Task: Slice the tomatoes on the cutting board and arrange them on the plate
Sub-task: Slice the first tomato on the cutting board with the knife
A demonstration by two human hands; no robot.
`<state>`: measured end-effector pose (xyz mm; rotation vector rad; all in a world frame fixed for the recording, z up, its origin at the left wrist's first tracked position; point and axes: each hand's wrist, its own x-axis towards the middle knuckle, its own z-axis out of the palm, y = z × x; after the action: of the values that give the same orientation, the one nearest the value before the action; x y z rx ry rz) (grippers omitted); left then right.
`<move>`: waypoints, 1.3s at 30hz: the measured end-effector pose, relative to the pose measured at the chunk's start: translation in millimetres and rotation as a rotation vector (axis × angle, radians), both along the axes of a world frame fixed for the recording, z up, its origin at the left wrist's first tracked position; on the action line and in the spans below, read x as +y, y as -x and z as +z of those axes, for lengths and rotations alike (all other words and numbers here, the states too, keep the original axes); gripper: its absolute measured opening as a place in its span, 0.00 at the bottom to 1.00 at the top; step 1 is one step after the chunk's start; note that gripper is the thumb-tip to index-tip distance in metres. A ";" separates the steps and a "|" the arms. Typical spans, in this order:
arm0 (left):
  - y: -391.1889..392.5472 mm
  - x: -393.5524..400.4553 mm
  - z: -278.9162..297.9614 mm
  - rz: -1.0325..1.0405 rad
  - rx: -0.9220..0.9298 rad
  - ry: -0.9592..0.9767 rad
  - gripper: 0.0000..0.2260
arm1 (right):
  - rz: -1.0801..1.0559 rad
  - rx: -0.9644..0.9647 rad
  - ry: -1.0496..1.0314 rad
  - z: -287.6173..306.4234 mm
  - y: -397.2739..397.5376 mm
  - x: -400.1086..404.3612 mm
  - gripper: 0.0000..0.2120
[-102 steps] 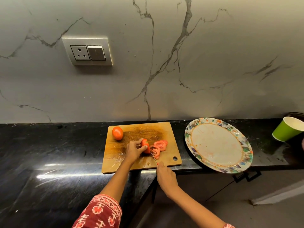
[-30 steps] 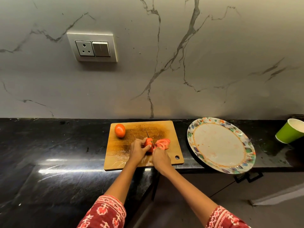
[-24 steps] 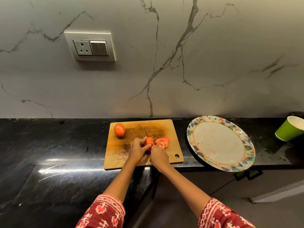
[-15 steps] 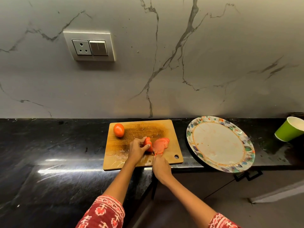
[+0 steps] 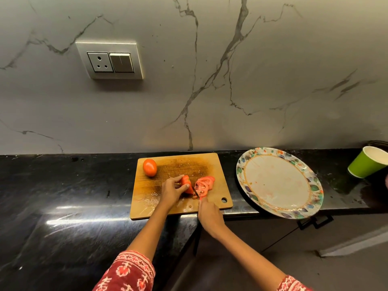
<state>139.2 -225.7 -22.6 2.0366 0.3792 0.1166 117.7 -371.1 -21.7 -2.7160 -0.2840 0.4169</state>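
Tomato piece (image 5: pixel 187 184) under left hand (image 5: pixel 172 190) (knife (image 5: pixel 196 193) alongside).

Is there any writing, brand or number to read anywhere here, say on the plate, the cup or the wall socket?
None can be read.
The plate shows only a leaf pattern on its rim.
The green cup is plain.
The socket plate bears no legible marking.

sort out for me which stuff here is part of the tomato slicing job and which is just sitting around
Part of the job:
cutting board
whole tomato
half-cut tomato, held by the left hand
cut slices
knife, gripped by the right hand
plate, no slices on it yet

Just sitting around:
green paper cup
wall socket and switch
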 end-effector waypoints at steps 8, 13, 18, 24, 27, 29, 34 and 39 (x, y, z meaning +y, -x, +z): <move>-1.2 19.9 1.7 -0.068 0.109 0.008 0.17 | -0.061 -0.048 -0.037 -2.5 -12.2 -14.5 0.14; 14.1 32.2 -5.1 -0.140 0.166 -0.130 0.25 | -0.071 -0.058 -0.097 -5.5 -16.2 -13.9 0.14; 25.1 29.5 -12.7 -0.131 0.122 -0.219 0.33 | -0.042 -0.059 -0.149 -7.9 -13.5 -10.8 0.16; 26.6 26.6 -18.2 -0.099 0.094 -0.279 0.34 | -0.033 -0.068 -0.182 -6.3 -13.2 -15.1 0.16; 27.5 27.4 -13.7 -0.117 0.134 -0.245 0.38 | -0.045 -0.065 -0.172 -8.4 -14.1 -16.9 0.15; 28.4 29.5 -11.2 -0.144 0.173 -0.250 0.41 | -0.056 -0.064 -0.178 -9.7 -14.6 -18.1 0.15; 25.3 28.1 -1.8 -0.157 0.191 -0.294 0.44 | -0.053 -0.086 -0.202 -8.7 -14.4 -17.9 0.15; 16.6 13.3 5.1 -0.399 0.254 -0.562 0.42 | -0.040 -0.089 -0.195 -8.4 -16.9 -14.0 0.16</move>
<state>122.7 -212.4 -17.5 2.6527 0.0874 -0.3183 134.6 -385.0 -30.1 -2.5479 -0.2787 0.2442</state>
